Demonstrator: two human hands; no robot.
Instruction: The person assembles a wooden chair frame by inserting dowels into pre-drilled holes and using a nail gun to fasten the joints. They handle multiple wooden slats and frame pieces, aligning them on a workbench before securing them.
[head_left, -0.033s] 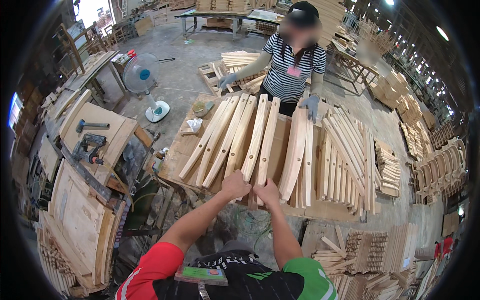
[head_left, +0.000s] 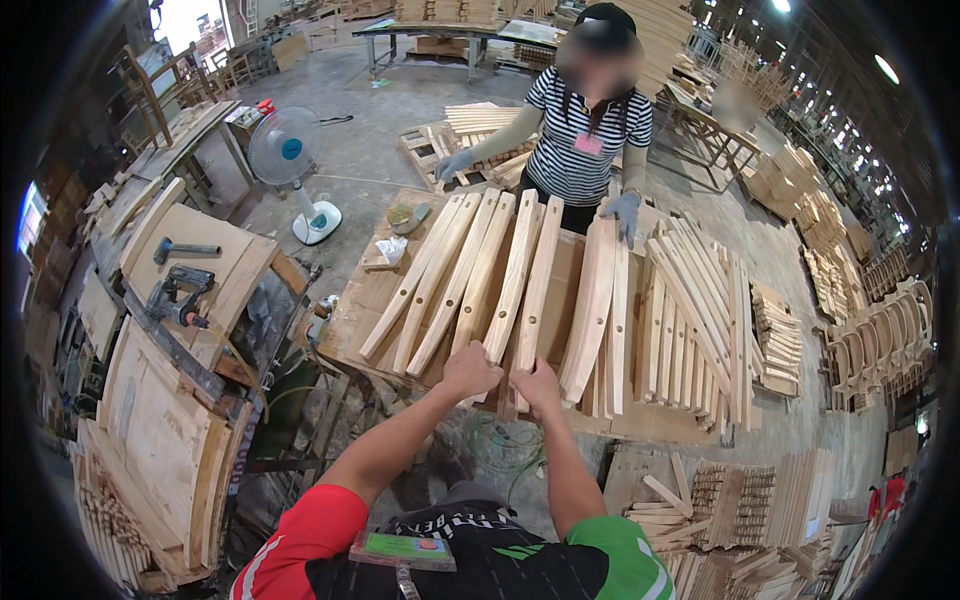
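At the near edge of the workbench (head_left: 335, 345) both my hands are closed on the near ends of wooden slats. My left hand (head_left: 472, 371) grips a pale slat (head_left: 511, 275) with a small round hole along its length. Just beside it, my right hand (head_left: 537, 386) grips the neighbouring slat (head_left: 541, 270). My fingertips are partly hidden around the ends. More slats (head_left: 425, 270) lie side by side to the left. Right of my hands rests a wider slat (head_left: 592, 300). Across the bench, a co-worker's gloved hand (head_left: 624, 214) touches its far end.
A co-worker (head_left: 582, 135) in a striped shirt stands opposite. Crossed slats (head_left: 690, 310) are piled at the bench's right. A fan (head_left: 290, 150) stands far left. A hammer (head_left: 185, 250) and a power drill (head_left: 180, 295) lie on a left-hand bench. Stacked wood (head_left: 735, 500) sits lower right.
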